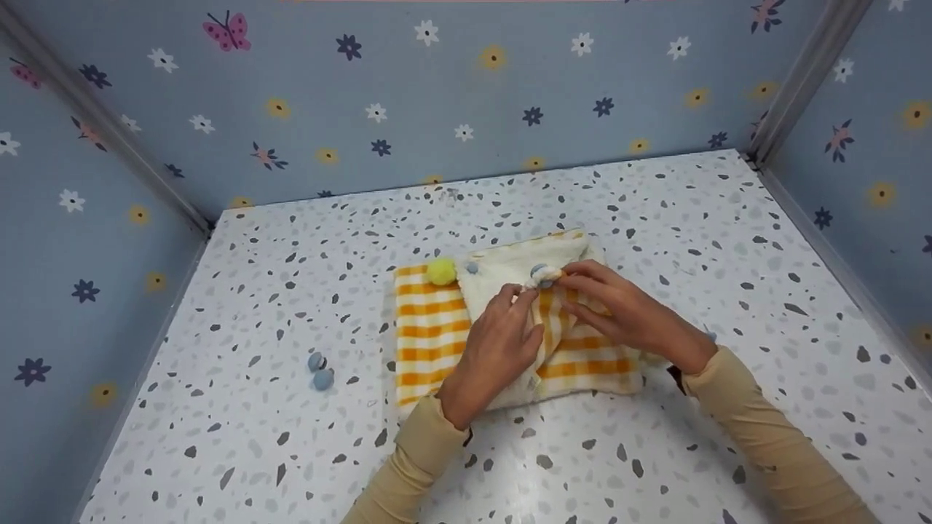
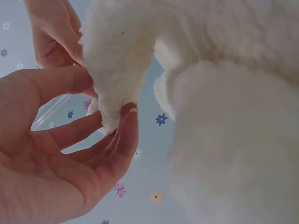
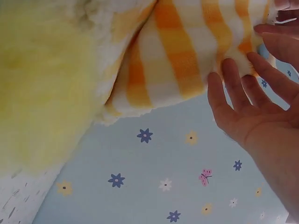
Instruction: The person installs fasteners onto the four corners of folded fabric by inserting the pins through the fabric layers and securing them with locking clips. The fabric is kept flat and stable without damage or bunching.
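The long sleeves [image 1: 761,433] are tan (and fairly snug).

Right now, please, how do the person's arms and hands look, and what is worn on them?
The left sleeve and right sleeve are beige and long, ending just before the hands. The left hand and right hand wear no gloves. A small dark piece shows by each cuff; I cannot tell what it is.

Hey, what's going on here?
A person is working on a partly folded orange-and-white checked cloth. The left hand pinches its white edge; the right hand is at that edge by a small blue piece, though its grip isn't clear. A yellow ball sits on the cloth, and two blue balls lie on the table.
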Motion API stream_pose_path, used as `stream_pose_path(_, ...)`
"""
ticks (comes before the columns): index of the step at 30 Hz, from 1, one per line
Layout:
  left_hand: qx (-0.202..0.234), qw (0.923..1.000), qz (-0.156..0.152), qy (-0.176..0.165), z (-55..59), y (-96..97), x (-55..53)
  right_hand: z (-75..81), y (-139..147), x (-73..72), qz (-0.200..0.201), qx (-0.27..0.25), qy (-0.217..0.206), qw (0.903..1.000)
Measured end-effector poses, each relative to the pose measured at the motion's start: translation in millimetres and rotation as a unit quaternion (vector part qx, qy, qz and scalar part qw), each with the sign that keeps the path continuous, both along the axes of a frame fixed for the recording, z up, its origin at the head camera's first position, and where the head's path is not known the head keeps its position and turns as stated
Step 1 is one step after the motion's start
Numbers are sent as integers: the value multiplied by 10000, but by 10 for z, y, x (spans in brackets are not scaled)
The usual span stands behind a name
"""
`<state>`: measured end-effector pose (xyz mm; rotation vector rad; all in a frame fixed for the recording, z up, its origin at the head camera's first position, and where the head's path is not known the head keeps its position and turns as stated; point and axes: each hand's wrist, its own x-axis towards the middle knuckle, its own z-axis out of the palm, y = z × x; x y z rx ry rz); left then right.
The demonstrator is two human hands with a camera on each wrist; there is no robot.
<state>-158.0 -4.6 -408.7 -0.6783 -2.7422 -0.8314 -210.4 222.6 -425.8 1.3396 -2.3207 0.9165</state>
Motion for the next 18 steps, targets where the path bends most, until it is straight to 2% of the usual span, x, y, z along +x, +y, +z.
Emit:
stream_pose_path(9, -505, 9986, 138, -26, 42, -70, -2, 21, -119, -134, 126, 43, 65, 9999)
stream_pose_path(14, -505, 9986, 166, -47, 55, -142, -25, 78, -201, -211, 77, 272, -186, 9994)
stream_pose_path(18, -449, 9986, 138, -260, 62, -200, -41, 106, -268, -277, 67, 445, -357, 9983)
